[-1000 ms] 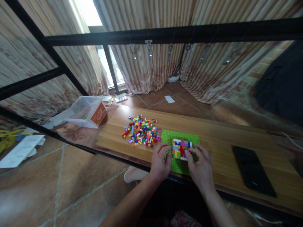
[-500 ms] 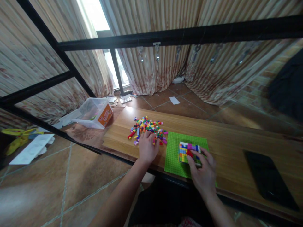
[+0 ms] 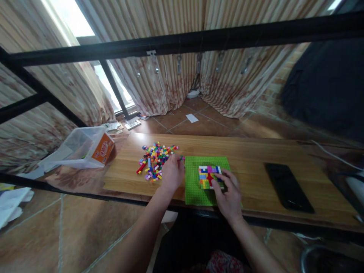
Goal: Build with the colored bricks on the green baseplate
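A square green studded baseplate [image 3: 193, 191] lies on the wooden table, bearing a multicoloured block of toy bricks [image 3: 203, 176]. Over that block is my right hand [image 3: 229, 193], its thumb and index finger closed about a red toy brick [image 3: 210, 179] on the top. The palm and fingers hide the block's lower right part. To the left spreads a pile of small loose bricks [image 3: 157, 159]. My left hand [image 3: 173, 172] is at the pile's right edge, beside the baseplate, with its fingers curled together. Whatever they pinch is too small to make out.
A black phone [image 3: 288, 187] lies on the right part of the wooden table [image 3: 250, 151]. Left of the table stands a clear plastic bin [image 3: 85, 148] with an orange label. A black metal bar [image 3: 182, 43] crosses above the far side, before curtains.
The view has turned to the right. My left hand has drawn off the brick pile toward the baseplate, its fingers more closed. My right hand stays at the brick block with the red brick.
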`<state>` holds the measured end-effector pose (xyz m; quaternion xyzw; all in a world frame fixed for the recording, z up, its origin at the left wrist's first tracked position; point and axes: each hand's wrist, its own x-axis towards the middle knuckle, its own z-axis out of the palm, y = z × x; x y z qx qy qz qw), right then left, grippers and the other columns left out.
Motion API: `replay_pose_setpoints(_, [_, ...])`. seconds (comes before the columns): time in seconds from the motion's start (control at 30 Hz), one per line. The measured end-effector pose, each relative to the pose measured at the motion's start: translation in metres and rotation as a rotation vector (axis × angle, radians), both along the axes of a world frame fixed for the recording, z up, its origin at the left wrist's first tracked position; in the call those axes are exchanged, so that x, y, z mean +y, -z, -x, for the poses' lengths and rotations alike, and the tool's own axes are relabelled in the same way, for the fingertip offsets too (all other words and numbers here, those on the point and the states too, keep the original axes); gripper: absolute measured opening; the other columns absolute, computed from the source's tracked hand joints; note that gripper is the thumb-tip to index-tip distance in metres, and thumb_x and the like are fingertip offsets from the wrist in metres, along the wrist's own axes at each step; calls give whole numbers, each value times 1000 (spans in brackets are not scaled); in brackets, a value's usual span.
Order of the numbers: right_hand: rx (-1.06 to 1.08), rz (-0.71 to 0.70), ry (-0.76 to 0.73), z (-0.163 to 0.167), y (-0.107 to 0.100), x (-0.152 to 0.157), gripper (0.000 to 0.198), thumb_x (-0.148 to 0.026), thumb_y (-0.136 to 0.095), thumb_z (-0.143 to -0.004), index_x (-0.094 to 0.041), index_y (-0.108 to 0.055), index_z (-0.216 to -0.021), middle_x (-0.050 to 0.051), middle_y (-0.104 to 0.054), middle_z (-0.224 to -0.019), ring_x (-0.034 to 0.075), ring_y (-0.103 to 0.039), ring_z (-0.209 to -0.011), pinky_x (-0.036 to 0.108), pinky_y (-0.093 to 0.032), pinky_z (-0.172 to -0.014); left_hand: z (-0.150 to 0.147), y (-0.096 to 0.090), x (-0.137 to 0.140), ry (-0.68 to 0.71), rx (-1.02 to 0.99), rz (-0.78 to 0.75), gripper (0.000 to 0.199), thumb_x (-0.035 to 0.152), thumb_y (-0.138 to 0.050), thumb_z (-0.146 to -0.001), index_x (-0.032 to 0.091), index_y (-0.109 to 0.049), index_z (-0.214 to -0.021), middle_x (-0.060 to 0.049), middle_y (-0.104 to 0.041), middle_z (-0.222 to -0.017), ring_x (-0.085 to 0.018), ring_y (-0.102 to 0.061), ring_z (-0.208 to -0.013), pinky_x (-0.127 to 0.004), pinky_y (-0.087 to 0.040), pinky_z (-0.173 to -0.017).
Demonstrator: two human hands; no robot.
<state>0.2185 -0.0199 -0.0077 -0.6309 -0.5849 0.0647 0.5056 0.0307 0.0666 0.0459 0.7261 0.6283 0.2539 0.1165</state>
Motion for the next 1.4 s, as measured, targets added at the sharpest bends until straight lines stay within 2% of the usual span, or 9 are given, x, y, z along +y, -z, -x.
replay_pose_setpoints(0.07, [-16,-3,-19,1,-1,0,26,-39,-59,-86,-22,-67,-103,11,-56,-122,25,-53,-115,48,-42,-100,-10,-7,-12,127,-76,41,12,20,-47,-89,18,-57,-95,-2,-65,-82,-15,-61,-73,-27,-45,-68])
replay_pose_setpoints(0.23, [-52,-9,-56,2,-2,-2,22,-37,-60,-85,-23,-66,-100,11,-53,-127,27,-50,-118,49,-41,-100,-39,-15,-30,406,-78,22,14,18,-48,-88,20,-59,-96,-2,-65,-89,-14,-62,-83,-25,-47,-76])
replay_pose_setpoints(0.37, [-49,-29,-69,2,-2,-4,16,-32,-60,-85,-23,-65,-96,11,-53,-127,27,-52,-116,48,-44,-97,-52,-18,-24,505,67,22,22,19,-46,-90,23,-63,-103,-2,-65,-94,-15,-61,-86,-27,-48,-80])
replay_pose_setpoints(0.5, [-39,-44,-96,1,-4,-7,13,-29,-60,-85,-23,-64,-95,11,-53,-127,26,-52,-114,47,-44,-95,-59,-22,-16,580,245,39,24,20,-44,-91,25,-65,-101,-2,-66,-94,-15,-61,-87,-29,-47,-84])
replay_pose_setpoints(0.67, [-19,-63,-89,1,-5,-7,12,-28,-60,-84,-22,-63,-93,10,-55,-125,26,-53,-113,45,-45,-94,-65,-19,-16,511,303,50,20,20,-49,-88,24,-65,-101,-1,-67,-94,-16,-61,-89,-31,-46,-87])
replay_pose_setpoints(0.8, [-2,-65,-82,1,-4,-7,12,-29,-59,-84,-23,-63,-93,10,-56,-123,25,-54,-112,44,-46,-94,-67,-13,-18,431,246,42,14,20,-55,-85,22,-65,-95,-2,-67,-91,-18,-62,-90,-31,-46,-86])
replay_pose_setpoints(0.93, [2,-61,-71,1,-4,-7,12,-31,-59,-83,-23,-64,-92,10,-58,-121,25,-55,-111,44,-47,-93,-67,-10,-18,417,175,43,11,19,-57,-83,22,-65,-90,-2,-68,-89,-17,-62,-88,-31,-46,-84])
replay_pose_setpoints(1.23, [17,-68,-67,3,-5,-8,11,-29,-61,-83,-22,-65,-91,10,-60,-117,24,-57,-108,42,-47,-91,-71,-18,-2,357,81,268,11,19,-60,-76,25,-70,-77,3,-70,-73,-13,-64,-73,-23,-47,-69])
replay_pose_setpoints(1.4, [73,-80,-62,1,0,-6,11,-30,-62,-82,-22,-65,-89,10,-61,-115,24,-57,-107,42,-48,-90,-72,-20,1,334,137,257,11,20,-61,-74,25,-71,-74,2,-70,-71,-15,-65,-73,-25,-48,-71])
